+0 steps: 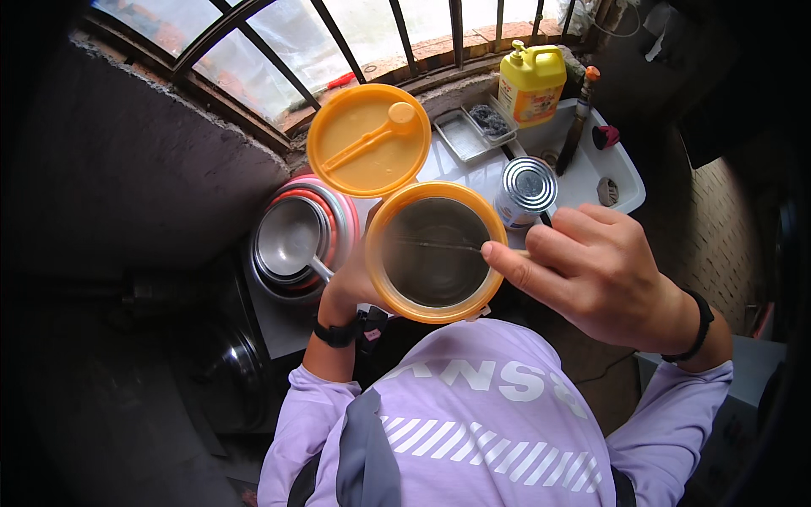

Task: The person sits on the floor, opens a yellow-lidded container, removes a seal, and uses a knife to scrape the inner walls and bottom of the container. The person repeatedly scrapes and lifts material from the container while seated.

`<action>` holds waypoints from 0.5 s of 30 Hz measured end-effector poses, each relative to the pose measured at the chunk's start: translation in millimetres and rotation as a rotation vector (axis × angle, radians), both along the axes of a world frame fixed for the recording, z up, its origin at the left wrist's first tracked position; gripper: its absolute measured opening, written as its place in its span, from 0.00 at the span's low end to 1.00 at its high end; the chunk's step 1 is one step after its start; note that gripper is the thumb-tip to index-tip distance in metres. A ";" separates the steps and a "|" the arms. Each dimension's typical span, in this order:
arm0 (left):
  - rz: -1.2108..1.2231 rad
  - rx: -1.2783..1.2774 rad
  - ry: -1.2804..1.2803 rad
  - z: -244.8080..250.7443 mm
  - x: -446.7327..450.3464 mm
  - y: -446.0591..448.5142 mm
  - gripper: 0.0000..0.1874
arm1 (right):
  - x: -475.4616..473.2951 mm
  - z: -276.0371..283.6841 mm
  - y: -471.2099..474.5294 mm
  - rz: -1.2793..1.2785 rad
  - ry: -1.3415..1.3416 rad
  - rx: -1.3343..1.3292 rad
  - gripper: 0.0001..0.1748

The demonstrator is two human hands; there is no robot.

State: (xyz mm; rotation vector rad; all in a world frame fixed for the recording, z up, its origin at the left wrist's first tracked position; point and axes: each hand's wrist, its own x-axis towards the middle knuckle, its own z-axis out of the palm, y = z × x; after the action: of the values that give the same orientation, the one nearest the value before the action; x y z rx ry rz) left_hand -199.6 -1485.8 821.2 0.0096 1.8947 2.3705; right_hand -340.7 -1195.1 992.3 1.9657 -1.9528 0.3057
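A round metal-lined can (437,279) with an orange plastic rim (378,279) is held up before my chest, its mouth facing me. The inside looks dark grey, and its contents cannot be made out. An orange lid (342,130) stands swung back on the far side, with an orange scoop (374,141) lying in it. My left hand (355,275) supports the can from the left; its fingers are hidden behind it. Over the can's right rim, my right hand (589,272) has its fingers curled around a thin stick (521,253), mostly covered. A thin line crosses the can's mouth from there.
Stacked basins with a metal ladle (288,234) stand left. A ridged tin can (529,190), a clear tray (466,136), steel wool (489,120) and a yellow pump jug (532,82) stand beyond. A white basin (624,171) holds a brush (575,133). Window bars (336,38) close the back.
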 end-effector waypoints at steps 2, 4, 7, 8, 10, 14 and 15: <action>0.054 -0.064 -0.046 1.7 1.0 8.1 0.68 | 1.6 -1.3 1.1 0.034 -0.016 -0.015 0.17; 0.166 -0.114 -0.054 1.0 2.8 16.8 0.69 | 2.7 -1.4 3.9 0.081 -0.028 -0.024 0.16; 0.356 -0.112 0.077 -8.7 3.1 30.7 0.67 | 0.9 -1.0 9.8 0.148 -0.048 0.008 0.16; 0.390 -0.124 0.114 -11.5 2.7 30.5 0.67 | -0.3 -0.5 11.9 0.158 -0.056 0.006 0.16; 0.406 -0.125 0.141 -16.0 7.6 28.3 0.66 | -2.5 -0.4 16.4 0.179 -0.118 -0.030 0.17; 0.350 -0.104 0.091 -24.9 17.3 20.9 0.64 | 0.2 -12.7 15.1 0.149 -0.171 -0.129 0.20; 0.346 -0.098 0.083 -27.4 18.6 20.3 0.63 | 0.7 -16.6 13.9 0.137 -0.175 -0.142 0.20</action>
State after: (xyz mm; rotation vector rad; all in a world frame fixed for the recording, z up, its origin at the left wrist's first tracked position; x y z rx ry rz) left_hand -181.0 -1465.4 793.9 -0.2514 2.2069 2.5162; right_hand -340.0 -1181.2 975.7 2.0423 -1.8441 0.6537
